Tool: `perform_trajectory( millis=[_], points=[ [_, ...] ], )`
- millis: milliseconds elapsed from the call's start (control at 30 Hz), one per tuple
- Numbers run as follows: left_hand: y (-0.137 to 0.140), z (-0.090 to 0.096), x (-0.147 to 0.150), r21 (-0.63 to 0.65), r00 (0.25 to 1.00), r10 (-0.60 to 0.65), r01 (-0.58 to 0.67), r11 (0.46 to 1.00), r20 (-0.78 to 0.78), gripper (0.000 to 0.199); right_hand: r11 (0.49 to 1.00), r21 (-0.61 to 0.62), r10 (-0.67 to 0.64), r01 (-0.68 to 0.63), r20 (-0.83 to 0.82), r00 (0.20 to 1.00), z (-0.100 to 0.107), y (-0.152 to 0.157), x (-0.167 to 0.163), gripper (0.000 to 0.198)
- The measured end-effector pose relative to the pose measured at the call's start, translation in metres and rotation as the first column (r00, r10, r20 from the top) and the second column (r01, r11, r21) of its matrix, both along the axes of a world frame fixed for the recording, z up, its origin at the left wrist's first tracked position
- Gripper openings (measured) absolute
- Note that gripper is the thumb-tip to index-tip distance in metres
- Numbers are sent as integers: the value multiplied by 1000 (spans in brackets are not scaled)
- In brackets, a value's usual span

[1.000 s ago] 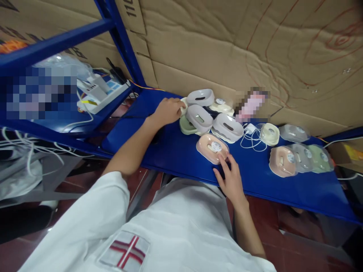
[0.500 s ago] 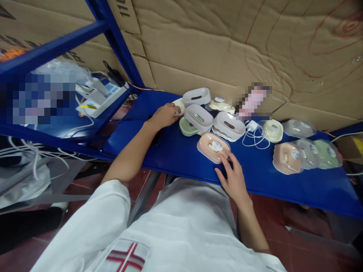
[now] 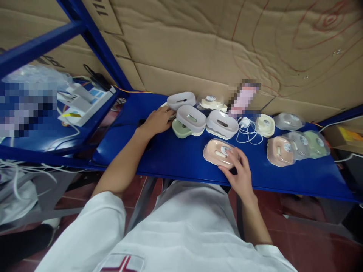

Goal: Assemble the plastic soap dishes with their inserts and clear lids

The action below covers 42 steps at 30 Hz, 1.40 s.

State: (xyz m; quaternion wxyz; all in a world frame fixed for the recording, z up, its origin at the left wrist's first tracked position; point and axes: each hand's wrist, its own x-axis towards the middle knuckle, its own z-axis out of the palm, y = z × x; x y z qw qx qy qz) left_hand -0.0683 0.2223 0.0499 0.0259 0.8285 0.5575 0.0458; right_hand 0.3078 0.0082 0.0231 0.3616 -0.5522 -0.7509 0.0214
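Observation:
My right hand (image 3: 239, 172) grips the right end of a pink soap dish (image 3: 217, 154) with a clear cover and a round sticker, fingers on top and thumb at the front edge. The dish rests flat on the blue shelf. At the left, my left hand (image 3: 159, 120) has its fingers curled on a cream soap dish (image 3: 164, 105), mostly hidden behind the hand and a grey soap dish (image 3: 181, 100). Beside the fingers, a second grey dish (image 3: 191, 118) lies over a green one (image 3: 181, 129). Another grey dish (image 3: 222, 124) sits on a cream piece to its right.
Covered pink (image 3: 280, 150), grey and green dishes stand at the right. A white charger cable (image 3: 249, 134) lies coiled mid-shelf near a blurred pink item (image 3: 244, 99). Cardboard (image 3: 181, 45) lines the back. A power strip (image 3: 90, 107) sits on the left shelf.
My right hand has shifted the pink soap dish right and toward me, away from the grey ones. My left hand stays at the cream dish. The whole view has shifted slightly.

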Motion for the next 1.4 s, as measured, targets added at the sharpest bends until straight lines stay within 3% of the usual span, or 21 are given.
perform_trajectory(
  millis=[100, 167, 233, 300, 367, 467, 567, 700, 767, 833, 900, 967, 1000, 1067, 1100, 1133, 1167, 1233, 1300, 1333, 1400],
  points=[
    [0, -1, 1, 1, 1000, -13, 13, 1000, -15, 42, 983, 141, -110, 115, -40, 993, 13, -16, 24, 66],
    [0, -1, 1, 4, 1000, -22, 22, 1000, -20, 42, 932, 248, -259, 266, -61, 964, 18, -30, 54, 74],
    [-1, -1, 1, 2, 999, -26, 26, 1000, -27, 42, 821, 357, -441, 446, -101, 892, 16, -46, 95, 81],
    [-1, -1, 1, 2, 999, -23, 23, 1000, -24, 43, 662, 452, -592, 598, -173, 787, 7, -61, 144, 83],
    [0, 0, 1, 0, 1000, -17, 17, 1000, -13, 44, 541, 477, -690, 693, -220, 690, -8, -72, 193, 85],
    [0, 1, 1, -1, 1000, -1, 1, 1000, -5, 43, 455, 479, -773, 751, -206, 599, -33, -77, 252, 89],
    [-1, 6, 3, -2, 1000, 28, -28, 1000, 6, 43, 378, 432, -861, 819, -161, 483, -52, -67, 276, 84],
    [-4, 12, 8, 0, 992, 113, -113, 994, 57, 40, 448, 244, -871, 860, -97, 482, -62, -50, 264, 88],
    [-6, 13, 10, 12, 983, 150, -152, 988, 111, 35, 445, 173, -873, 879, -136, 468, -61, -46, 251, 99],
    [-6, 14, 11, 25, 975, 154, -160, 987, 159, 34, 414, 211, -872, 885, -186, 453, -53, -42, 234, 105],
    [-7, 14, 12, 32, 971, 144, -153, 988, 189, 38, 431, 386, -821, 815, -207, 532, -38, -37, 210, 98],
    [-6, 13, 11, 35, 969, 138, -149, 988, 207, 42, 519, 554, -704, 651, -155, 693, -19, -29, 175, 79],
    [-6, 13, 11, 41, 967, 140, -152, 988, 211, 42, 593, 579, -629, 560, -102, 771, -8, -23, 153, 70],
    [-6, 12, 10, 70, 965, 146, -164, 984, 217, 41, 774, 526, -432, 353, 30, 901, 11, -9, 101, 56],
    [-6, 12, 11, 92, 964, 143, -167, 982, 224, 39, 849, 488, -290, 203, 110, 951, 19, 0, 74, 48],
    [-6, 11, 11, 118, 962, 135, -166, 979, 237, 36, 910, 414, -75, -28, 232, 970, 26, 10, 47, 41],
    [-6, 11, 11, 144, 959, 124, -164, 976, 255, 34, 914, 323, 130, -247, 345, 929, 31, 21, 22, 37],
    [-7, 11, 12, 189, 951, 94, -154, 970, 295, 31, 838, 227, 348, -497, 478, 806, 36, 45, -20, 31],
    [-9, 11, 14, 223, 939, 64, -146, 964, 337, 30, 785, 209, 404, -583, 541, 738, 35, 70, -50, 31],
    [-10, 11, 14, 236, 933, 47, -139, 962, 358, 30, 784, 213, 399, -582, 545, 737, 33, 81, -60, 32],
    [-12, 12, 15, 252, 922, -4, -102, 962, 387, 33, 829, 213, 362, -516, 499, 787, 25, 97, -72, 36]
  ],
)
